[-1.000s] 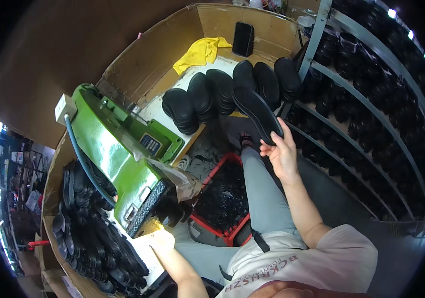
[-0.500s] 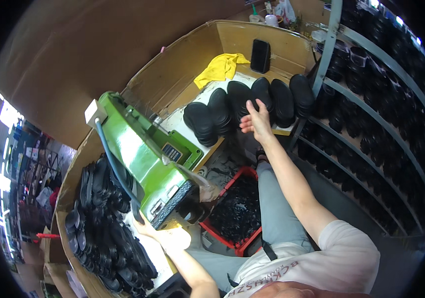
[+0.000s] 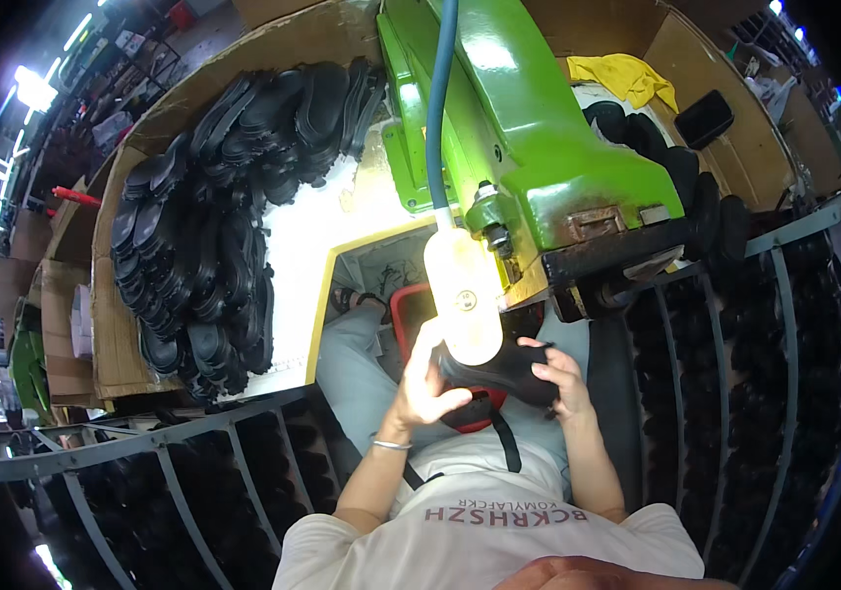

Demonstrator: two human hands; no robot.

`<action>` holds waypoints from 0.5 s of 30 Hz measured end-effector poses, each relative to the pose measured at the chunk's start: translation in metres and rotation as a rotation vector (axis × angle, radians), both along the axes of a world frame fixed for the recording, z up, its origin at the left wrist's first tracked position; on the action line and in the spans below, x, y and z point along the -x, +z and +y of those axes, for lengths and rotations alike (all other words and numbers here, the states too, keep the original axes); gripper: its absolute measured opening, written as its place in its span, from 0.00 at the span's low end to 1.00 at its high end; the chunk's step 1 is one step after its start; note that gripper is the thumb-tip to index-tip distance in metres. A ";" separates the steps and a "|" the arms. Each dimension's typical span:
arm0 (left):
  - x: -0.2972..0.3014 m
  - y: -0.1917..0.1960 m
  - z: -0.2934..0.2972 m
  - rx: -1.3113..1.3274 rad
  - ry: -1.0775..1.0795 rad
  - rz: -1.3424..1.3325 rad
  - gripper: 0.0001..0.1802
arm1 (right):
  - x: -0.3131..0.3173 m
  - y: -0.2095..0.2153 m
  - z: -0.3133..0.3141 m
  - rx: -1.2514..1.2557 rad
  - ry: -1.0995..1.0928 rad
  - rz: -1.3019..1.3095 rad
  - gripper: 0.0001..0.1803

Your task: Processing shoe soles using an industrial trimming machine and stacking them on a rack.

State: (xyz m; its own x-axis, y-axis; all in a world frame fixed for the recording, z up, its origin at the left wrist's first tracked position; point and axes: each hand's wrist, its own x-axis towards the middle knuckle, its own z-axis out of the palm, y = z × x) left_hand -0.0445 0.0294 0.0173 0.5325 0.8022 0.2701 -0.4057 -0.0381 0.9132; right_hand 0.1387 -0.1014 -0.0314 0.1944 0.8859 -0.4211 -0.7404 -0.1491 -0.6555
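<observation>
Inwardly angled, left hand point(image 3: 420, 391) and right hand point(image 3: 568, 386) grip black sole point(image 3: 519, 375)

I watch from afar a worker in a white short-sleeved T-shirt point(image 3: 509, 553), two rows of dull-red lettering point(image 3: 505, 514) across its chest; a black strap point(image 3: 508, 442) lies at the waist, above pale grey-blue trousers point(image 3: 345, 361); a slim silvery bracelet point(image 3: 391, 444) circles the left wrist; a dark sandal point(image 3: 355, 299) shows on one foot.
</observation>
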 end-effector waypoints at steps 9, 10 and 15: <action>-0.073 0.004 -0.022 0.190 -0.070 0.407 0.09 | 0.050 -0.014 -0.047 -0.060 -0.244 0.040 0.27; -0.076 0.021 -0.017 0.182 -0.075 0.520 0.06 | 0.054 -0.010 -0.045 -0.054 -0.242 0.041 0.27; -0.071 0.004 -0.001 -0.595 0.239 0.696 0.07 | 0.063 -0.006 -0.038 -0.005 -0.266 0.104 0.28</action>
State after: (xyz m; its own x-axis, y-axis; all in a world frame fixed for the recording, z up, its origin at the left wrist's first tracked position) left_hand 0.0267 0.0286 0.0213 0.5678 0.7436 0.3531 0.3019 -0.5872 0.7510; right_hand 0.0753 -0.1394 -0.0375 0.3763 0.8119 -0.4464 -0.8163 0.0626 -0.5743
